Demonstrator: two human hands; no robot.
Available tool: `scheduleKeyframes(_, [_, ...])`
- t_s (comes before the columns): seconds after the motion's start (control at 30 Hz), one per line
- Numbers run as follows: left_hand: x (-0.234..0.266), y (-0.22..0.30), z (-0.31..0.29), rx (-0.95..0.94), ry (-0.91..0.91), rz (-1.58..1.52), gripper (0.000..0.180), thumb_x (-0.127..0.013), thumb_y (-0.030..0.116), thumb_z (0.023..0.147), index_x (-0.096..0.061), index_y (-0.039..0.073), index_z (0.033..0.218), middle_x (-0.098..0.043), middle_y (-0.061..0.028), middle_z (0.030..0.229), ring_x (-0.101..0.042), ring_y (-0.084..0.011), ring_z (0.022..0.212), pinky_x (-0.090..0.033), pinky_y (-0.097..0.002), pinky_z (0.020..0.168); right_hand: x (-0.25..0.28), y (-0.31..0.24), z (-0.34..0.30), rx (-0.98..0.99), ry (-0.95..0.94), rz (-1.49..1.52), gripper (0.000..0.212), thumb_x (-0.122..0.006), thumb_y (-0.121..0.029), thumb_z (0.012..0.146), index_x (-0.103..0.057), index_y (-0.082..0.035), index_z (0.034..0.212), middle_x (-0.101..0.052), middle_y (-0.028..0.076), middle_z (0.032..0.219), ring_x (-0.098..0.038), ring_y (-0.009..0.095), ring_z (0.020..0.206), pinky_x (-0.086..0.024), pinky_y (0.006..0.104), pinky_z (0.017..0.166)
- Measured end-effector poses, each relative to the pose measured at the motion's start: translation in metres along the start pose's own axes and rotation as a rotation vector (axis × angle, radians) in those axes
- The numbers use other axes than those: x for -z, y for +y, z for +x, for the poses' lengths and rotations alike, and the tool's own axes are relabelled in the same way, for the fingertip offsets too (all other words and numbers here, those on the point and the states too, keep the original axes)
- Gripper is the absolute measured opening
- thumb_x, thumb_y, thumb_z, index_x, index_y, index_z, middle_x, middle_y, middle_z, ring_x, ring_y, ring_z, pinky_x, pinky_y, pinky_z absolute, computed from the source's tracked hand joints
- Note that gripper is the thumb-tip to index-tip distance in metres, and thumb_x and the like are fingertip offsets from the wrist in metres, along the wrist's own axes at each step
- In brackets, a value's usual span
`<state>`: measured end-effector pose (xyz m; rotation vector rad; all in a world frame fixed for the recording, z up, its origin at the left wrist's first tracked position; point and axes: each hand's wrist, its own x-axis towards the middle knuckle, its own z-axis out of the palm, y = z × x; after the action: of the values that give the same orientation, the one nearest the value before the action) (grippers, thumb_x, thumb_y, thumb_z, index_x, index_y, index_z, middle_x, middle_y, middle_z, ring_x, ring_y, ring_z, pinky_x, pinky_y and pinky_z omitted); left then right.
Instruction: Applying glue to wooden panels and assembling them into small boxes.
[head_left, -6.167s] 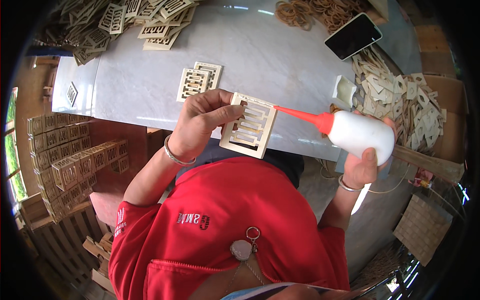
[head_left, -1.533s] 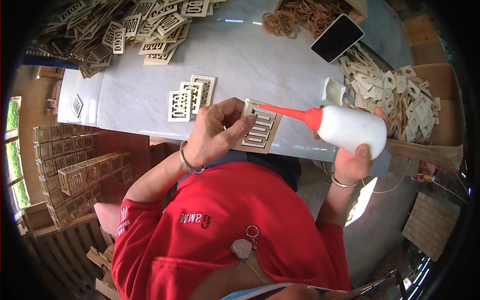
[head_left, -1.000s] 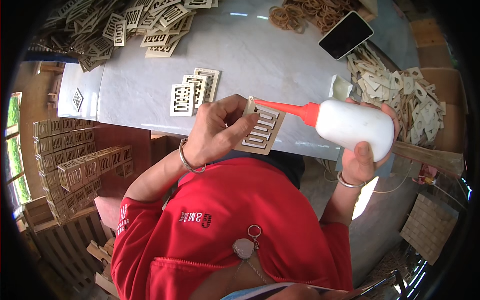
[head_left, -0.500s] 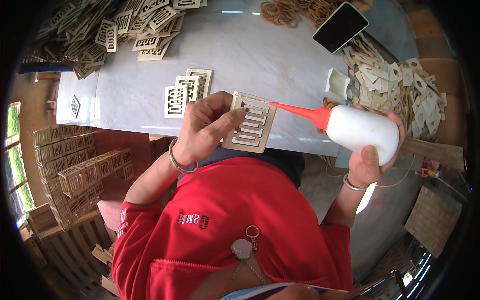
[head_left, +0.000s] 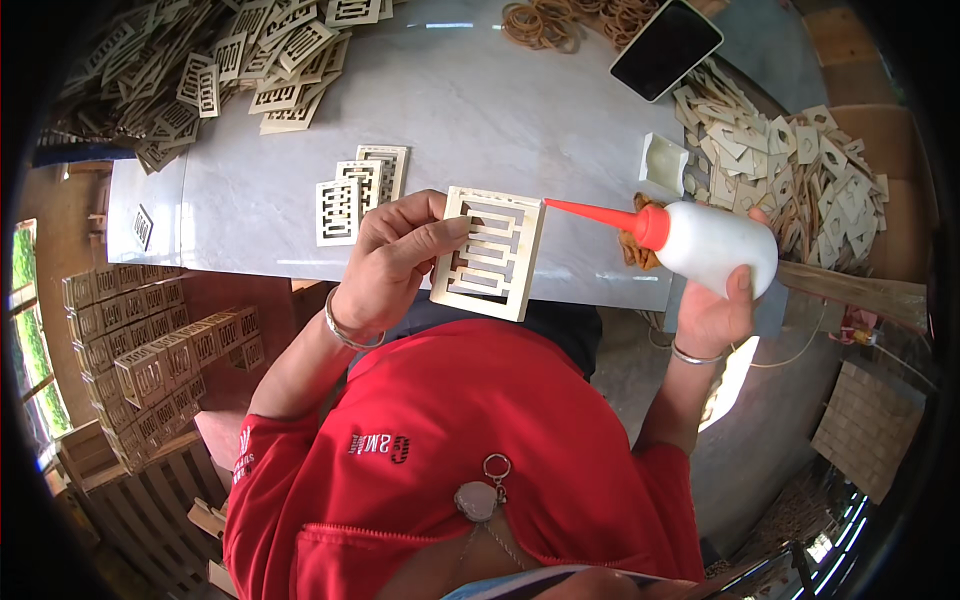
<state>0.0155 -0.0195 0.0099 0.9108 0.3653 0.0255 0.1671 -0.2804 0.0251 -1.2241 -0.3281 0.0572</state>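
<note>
The left hand pinches a pale fretwork panel jutting right of its fingertips, while the right hand curls round a white squeeze bottle, red nozzle at the panel's far corner — too hard a squeeze could flood the panel's face

Grey table: pile of slotted panels far left, lone panel at left end, three overlapping panels mid-left. Rubber bands far right, dark-screened phone beside them. White open tray right; pale cut pieces heaped beside it, base hidden. Table surface glossy.
</note>
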Motion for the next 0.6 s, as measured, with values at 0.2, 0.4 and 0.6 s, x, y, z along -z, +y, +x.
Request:
scheduleKeyframes(0.2, [0.002,-0.001,0.004,0.020,-0.004,-0.037,0.011,-0.055,0.009,0.091,-0.061,0.000,0.090,-0.063,-0.0042,0.077,-0.056,-0.0071,0.064,-0.044,-0.0214,0.057,0.007,0.005,-0.001,-0.033,-0.022,0.074,0.071,-0.070,-0.027,0.076,-0.037,0.002,0.132,-0.057,0.019,0.110,-0.057,0.033,0.104,-0.038,0.0521,0.101])
scheduleKeyframes(0.4, [0.002,-0.001,0.006,0.024,0.033,-0.074,0.010,-0.056,0.009,0.091,-0.061,0.000,0.089,-0.063,-0.0040,0.076,-0.057,-0.0076,0.063,-0.045,-0.0209,0.056,0.010,0.005,-0.006,-0.044,-0.102,0.067,0.075,-0.069,-0.031,0.077,-0.035,0.001,0.135,-0.055,0.020,0.115,-0.053,0.036,0.111,-0.036,0.0517,0.103])
scheduleKeyframes(0.6, [0.004,-0.002,0.007,0.016,0.058,-0.100,0.011,-0.055,0.009,0.091,-0.060,0.000,0.087,-0.063,-0.0045,0.078,-0.058,-0.0081,0.065,-0.046,-0.0209,0.059,0.007,-0.001,-0.014,-0.040,-0.190,0.085,0.073,-0.070,-0.028,0.077,-0.033,-0.002,0.134,-0.056,0.018,0.115,-0.056,0.037,0.106,-0.042,0.0501,0.096])
